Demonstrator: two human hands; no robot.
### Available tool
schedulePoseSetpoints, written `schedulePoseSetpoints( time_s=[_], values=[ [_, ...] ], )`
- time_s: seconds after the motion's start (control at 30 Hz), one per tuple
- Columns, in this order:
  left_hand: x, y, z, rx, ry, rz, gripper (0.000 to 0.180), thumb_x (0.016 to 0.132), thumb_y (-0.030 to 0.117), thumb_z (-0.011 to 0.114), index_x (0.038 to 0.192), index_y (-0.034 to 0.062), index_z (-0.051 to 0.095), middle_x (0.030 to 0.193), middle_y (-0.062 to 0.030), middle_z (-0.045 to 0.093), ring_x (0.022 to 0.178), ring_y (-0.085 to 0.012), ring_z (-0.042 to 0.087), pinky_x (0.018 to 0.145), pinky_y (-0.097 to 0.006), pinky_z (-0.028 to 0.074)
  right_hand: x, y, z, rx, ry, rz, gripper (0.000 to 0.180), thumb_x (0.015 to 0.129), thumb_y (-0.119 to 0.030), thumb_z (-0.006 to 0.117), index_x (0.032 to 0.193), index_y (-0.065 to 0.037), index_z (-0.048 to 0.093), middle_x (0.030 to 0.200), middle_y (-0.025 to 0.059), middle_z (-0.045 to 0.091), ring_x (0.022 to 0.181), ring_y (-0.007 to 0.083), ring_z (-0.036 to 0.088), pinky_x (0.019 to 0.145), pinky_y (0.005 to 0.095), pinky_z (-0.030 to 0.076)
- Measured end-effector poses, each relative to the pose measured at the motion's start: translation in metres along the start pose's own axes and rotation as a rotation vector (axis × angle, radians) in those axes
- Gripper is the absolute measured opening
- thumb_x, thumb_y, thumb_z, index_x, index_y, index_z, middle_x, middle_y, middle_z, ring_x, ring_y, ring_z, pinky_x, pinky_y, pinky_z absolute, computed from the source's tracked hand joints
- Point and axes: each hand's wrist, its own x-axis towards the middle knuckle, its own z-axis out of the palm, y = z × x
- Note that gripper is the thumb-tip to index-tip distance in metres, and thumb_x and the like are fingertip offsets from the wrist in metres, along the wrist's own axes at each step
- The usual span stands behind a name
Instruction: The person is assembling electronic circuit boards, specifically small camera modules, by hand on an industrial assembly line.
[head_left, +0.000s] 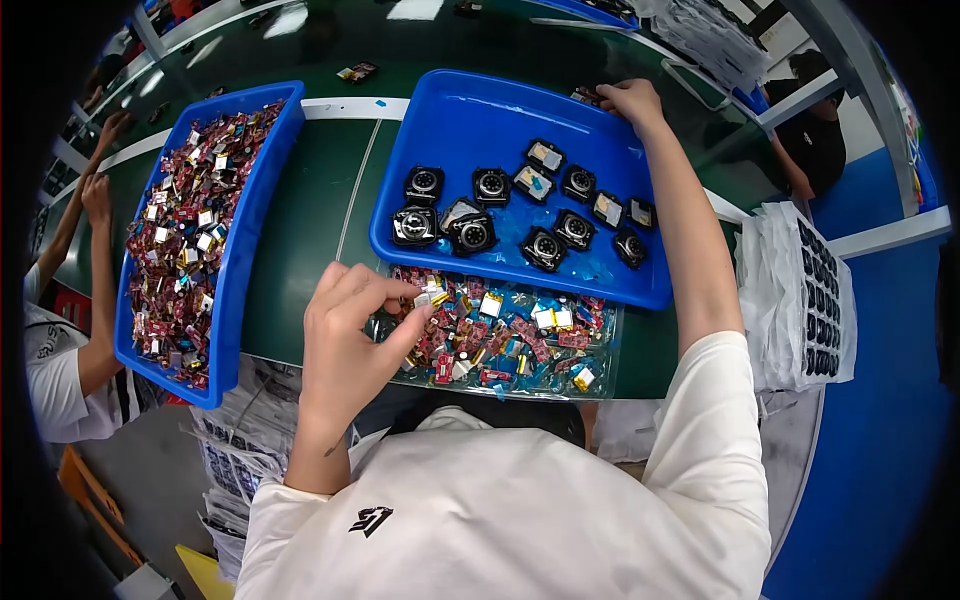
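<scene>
My left hand [350,325] hovers at the left end of a pile of small red circuit boards with white and yellow battery cells [490,335]. Its thumb and forefinger are parted, right beside a white-and-yellow cell [436,294]; no grip on it shows. My right arm reaches past the blue tray [500,110] to its far right edge. There my right hand [632,100] is closed, with a small reddish circuit board [586,96] at its fingertips, partly hidden. Inside the tray lie several black watch cases [472,232], some with round backs up, others showing pale rectangular insides [533,181].
A long blue bin [215,290] heaped with circuit boards stands at left. Another person's arms [97,230] reach in beyond it. Stacked plastic trays of black parts [805,300] stand at right. On the dark green belt beyond the white rail [355,108] lies a small board [357,72].
</scene>
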Motion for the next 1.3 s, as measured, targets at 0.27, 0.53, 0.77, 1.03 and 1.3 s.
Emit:
schedulePoseSetpoints(
  time_s=[0.27, 0.53, 0.77, 1.03, 1.3],
  values=[
    [-0.012, 0.002, -0.011, 0.171, -0.177, 0.003, 0.020, 0.061, 0.001, 0.076, 0.079, 0.0037, 0.068, 0.080, -0.0054, 0.057, 0.076, -0.0226, 0.050, 0.065, -0.032, 0.040, -0.166, -0.045, -0.038, 0.358, -0.047, -0.512, 0.021, 0.086, -0.019, 0.063, 0.093, 0.000, 0.069, 0.079, 0.0051, 0.068, 0.074, 0.0093, 0.062, 0.070, 0.0232, 0.049],
    [-0.001, 0.003, -0.003, -0.193, -0.114, 0.011, 0.015, 0.063, 0.003, 0.079, 0.072, 0.0018, 0.066, 0.071, -0.0055, 0.065, 0.068, -0.0175, 0.055, 0.062, -0.029, 0.041, -0.314, -0.029, -0.015, 0.352, -0.179, -0.634, 0.012, 0.074, -0.001, 0.071, 0.086, 0.000, 0.070, 0.076, 0.0088, 0.067, 0.067, 0.0170, 0.061, 0.059, 0.0275, 0.047],
    [0.005, 0.025, 0.022, -0.549, -0.186, -0.073, 0.013, 0.070, 0.003, 0.077, 0.078, 0.0009, 0.068, 0.071, -0.0027, 0.061, 0.064, -0.0096, 0.052, 0.056, -0.021, 0.040, -0.335, -0.043, 0.027, 0.570, -0.023, -0.681, 0.021, 0.070, -0.002, 0.075, 0.090, -0.002, 0.071, 0.084, 0.0069, 0.066, 0.071, 0.0184, 0.060, 0.061, 0.0277, 0.047],
    [-0.002, 0.030, 0.036, -0.618, -0.145, -0.150, 0.017, 0.073, -0.001, 0.074, 0.086, -0.0001, 0.063, 0.075, -0.0038, 0.062, 0.066, -0.0082, 0.053, 0.058, -0.021, 0.042, -0.331, -0.038, 0.031, 0.524, 0.114, -0.709, 0.017, 0.067, -0.002, 0.077, 0.081, -0.002, 0.068, 0.080, 0.0070, 0.065, 0.067, 0.0200, 0.057, 0.058, 0.0293, 0.045],
    [0.004, 0.023, 0.036, -0.605, -0.299, 0.145, 0.012, 0.074, -0.005, 0.067, 0.085, -0.0016, 0.067, 0.082, -0.0073, 0.067, 0.071, -0.0137, 0.058, 0.065, -0.026, 0.043, -0.338, -0.041, 0.030, 1.007, -0.176, -0.414, 0.012, 0.083, -0.006, 0.068, 0.092, 0.002, 0.066, 0.088, 0.0094, 0.068, 0.079, 0.0152, 0.063, 0.066, 0.0242, 0.050]
  ],
)
